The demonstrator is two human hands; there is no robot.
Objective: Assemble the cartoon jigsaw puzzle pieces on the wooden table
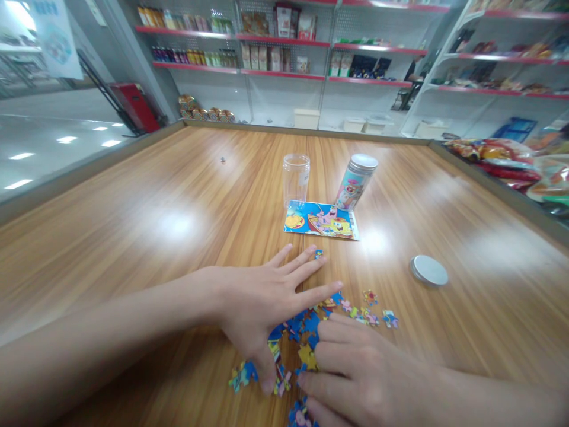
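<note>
Puzzle pieces [306,323] are scattered in a loose heap on the wooden table [200,207], under and between the two hands, with a few strewn to the right of the heap. The left hand [262,296] is stretched over the heap, its fingers spread wide apart, and a single piece is seen beside its fingertips. The right hand [362,362] is held low over the nearer pieces, its fingers bent and close together; whether a piece is gripped by it cannot be told. Beyond the hands, a cartoon picture card [322,219] is laid flat, and at its far edge a clear jar [294,181] and a printed can [355,181] are stood apart. To the right, a round lid [429,270] is seen lying flat. Past the table, goods are lined up on shelves [284,40].
</note>
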